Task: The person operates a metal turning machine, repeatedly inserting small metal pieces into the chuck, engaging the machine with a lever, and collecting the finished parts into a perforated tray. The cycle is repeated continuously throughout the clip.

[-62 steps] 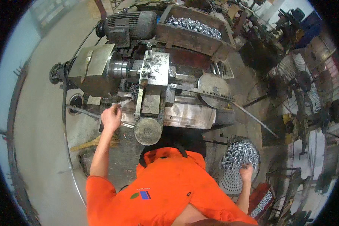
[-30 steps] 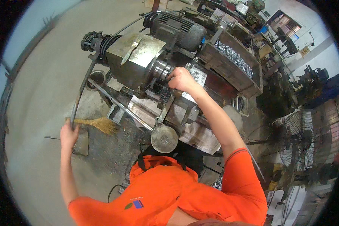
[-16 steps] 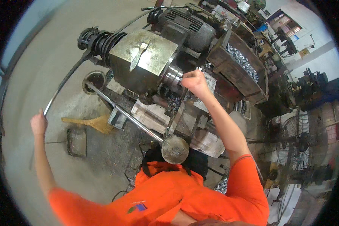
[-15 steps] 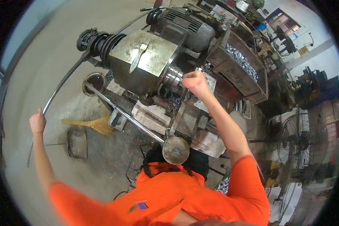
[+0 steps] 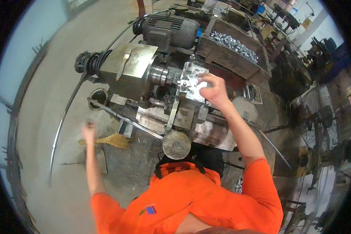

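Observation:
My left hand (image 5: 89, 132) is in the air over the floor at the left, above a straw broom (image 5: 112, 140). Motion smears its fingers. Apart from it, a long metal lever (image 5: 63, 121) runs down from the dark pulley end (image 5: 90, 62) of a lathe. My right hand (image 5: 214, 89) is over the bright metal tool block (image 5: 192, 84), fingers curled but apart, with nothing visible between them. Whether it touches the block I cannot tell. Left of the block is the lathe's steel chuck (image 5: 159, 75), beside the box-shaped headstock (image 5: 128, 64) with a flat brush (image 5: 123, 67) on top.
A finned motor (image 5: 169, 31) stands behind the headstock. To its right is a wooden crate (image 5: 238, 58) of shiny metal parts. A long steel handle (image 5: 124, 119) and a round metal disc (image 5: 176, 145) are nearest my body. A fan (image 5: 314, 113) stands far right.
My left hand has let go of the long lever and moved right. My right hand has left the chuck for the tool block, its fingers loosened. The whole view has shifted.

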Demonstrator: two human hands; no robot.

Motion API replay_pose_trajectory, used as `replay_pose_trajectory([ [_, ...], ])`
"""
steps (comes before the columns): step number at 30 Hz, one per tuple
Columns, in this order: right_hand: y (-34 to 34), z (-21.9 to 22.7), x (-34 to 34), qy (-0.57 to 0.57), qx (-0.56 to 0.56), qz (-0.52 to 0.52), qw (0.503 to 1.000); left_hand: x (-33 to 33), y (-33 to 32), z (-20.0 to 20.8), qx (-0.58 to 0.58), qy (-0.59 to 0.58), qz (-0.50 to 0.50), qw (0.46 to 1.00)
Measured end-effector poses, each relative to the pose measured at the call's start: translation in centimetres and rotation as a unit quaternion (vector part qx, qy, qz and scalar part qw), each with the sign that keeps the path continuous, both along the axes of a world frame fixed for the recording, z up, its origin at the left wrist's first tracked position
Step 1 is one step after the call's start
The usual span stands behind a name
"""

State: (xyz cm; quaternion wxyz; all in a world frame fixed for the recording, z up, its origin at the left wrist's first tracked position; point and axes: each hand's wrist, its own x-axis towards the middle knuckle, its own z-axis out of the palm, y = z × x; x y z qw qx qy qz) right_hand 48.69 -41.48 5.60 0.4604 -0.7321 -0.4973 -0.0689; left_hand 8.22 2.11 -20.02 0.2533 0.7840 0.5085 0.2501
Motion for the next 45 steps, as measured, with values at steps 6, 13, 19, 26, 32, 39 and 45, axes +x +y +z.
replay_pose_trajectory([
  [6, -17.7, -1.7, -0.3, 0.037, -0.117, -0.189, 0.974, 10.2, -11.5, -3.2, 0.053, 0.378, -0.254, 0.889],
  [13, -35.9, -6.8, 0.7, 0.074, -0.276, -0.491, 0.823, 13.2, -10.2, 2.8, 0.145, 0.455, -0.296, 0.827],
  [19, -51.6, -14.0, -0.2, -0.017, -0.437, -0.558, 0.705, 10.1, -7.3, 4.4, -0.063, 0.146, -0.196, 0.968],
  [26, -48.5, -15.0, -6.7, 0.094, -0.508, -0.58, 0.629, 10.9, -9.2, 11.6, -0.243, -0.164, -0.069, 0.954],
  [32, -44.3, -19.3, -19.2, 0.269, -0.232, -0.487, 0.798, 15.8, -12.4, 9.5, -0.207, -0.217, -0.04, 0.953],
  [39, -36.3, -16.2, -22.3, 0.429, -0.089, -0.468, 0.767, 14.5, -8.8, 7.0, -0.19, -0.227, -0.052, 0.954],
  [45, -37.7, -18.9, -22.9, 0.326, -0.137, -0.466, 0.811, 15.8, -12.2, 10.6, -0.241, -0.158, -0.04, 0.957],
])
